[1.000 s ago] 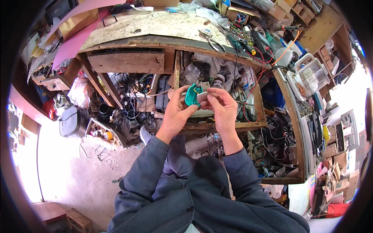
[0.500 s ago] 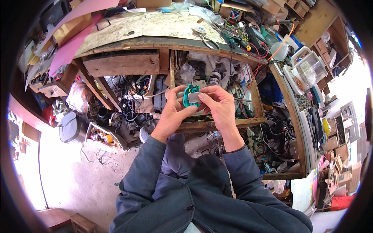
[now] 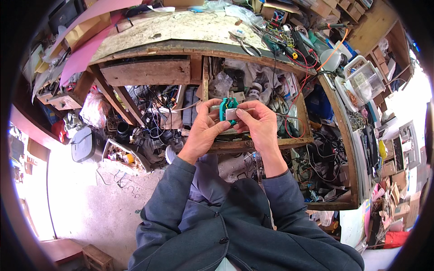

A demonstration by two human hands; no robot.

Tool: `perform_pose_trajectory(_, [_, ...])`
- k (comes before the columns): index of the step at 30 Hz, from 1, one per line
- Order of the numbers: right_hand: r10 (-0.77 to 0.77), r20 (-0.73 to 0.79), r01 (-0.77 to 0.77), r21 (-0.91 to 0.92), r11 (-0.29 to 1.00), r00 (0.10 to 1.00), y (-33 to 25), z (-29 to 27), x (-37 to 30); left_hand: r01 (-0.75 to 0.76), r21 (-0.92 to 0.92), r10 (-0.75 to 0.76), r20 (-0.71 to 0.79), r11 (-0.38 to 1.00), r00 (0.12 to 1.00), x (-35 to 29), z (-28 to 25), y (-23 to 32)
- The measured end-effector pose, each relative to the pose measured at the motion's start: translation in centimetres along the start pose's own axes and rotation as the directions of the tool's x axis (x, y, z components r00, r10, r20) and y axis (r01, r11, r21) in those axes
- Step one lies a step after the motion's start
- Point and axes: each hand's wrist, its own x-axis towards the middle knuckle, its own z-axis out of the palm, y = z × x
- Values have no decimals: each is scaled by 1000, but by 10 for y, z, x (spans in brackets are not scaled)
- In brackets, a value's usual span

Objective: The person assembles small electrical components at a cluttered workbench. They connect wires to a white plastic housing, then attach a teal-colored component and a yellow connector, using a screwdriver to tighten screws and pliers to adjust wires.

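My left hand (image 3: 203, 131) grips the left side of a small green plastic housing (image 3: 223, 106), which is open at the front and shows dark parts and a bit of yellow wire inside. Between the thumb and fingers of my right hand (image 3: 259, 124) is a flat silver-grey rectangular piece (image 3: 231, 114). That piece lies against the front of the housing; whether it is joined to it I cannot tell. Both hands are above an open wooden drawer (image 3: 226, 147) filled with clear plastic bags and small parts.
Pliers (image 3: 246, 46) lie on the worn workbench (image 3: 181, 37) beyond the drawer. Tangled red and black leads (image 3: 300, 90) hang down at the right. A clear plastic box (image 3: 365, 83) stands on the right side. Left on the floor are a dark bin (image 3: 85, 145) and a tray of scraps (image 3: 122, 158).
The whole view has shifted slightly. The grey piece sits a little lower against the green housing, showing more of its inside. Both hands keep their grip.
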Motion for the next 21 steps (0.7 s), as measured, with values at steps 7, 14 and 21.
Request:
perform_pose_trajectory(7, [-133,-67,114,-237,965,989,5,8,-9,2,19,-2,-2,1000,1000,0,0,-2])
perform_pose_trajectory(14, [-284,-129,254,-208,945,950,20,17,-17,-15,-81,9,-71,997,997,0,0,-4])
perform_pose_trajectory(21, [-414,-126,369,-275,888,902,38,23,-25,-36,-161,31,-31,986,999,0,0,0])
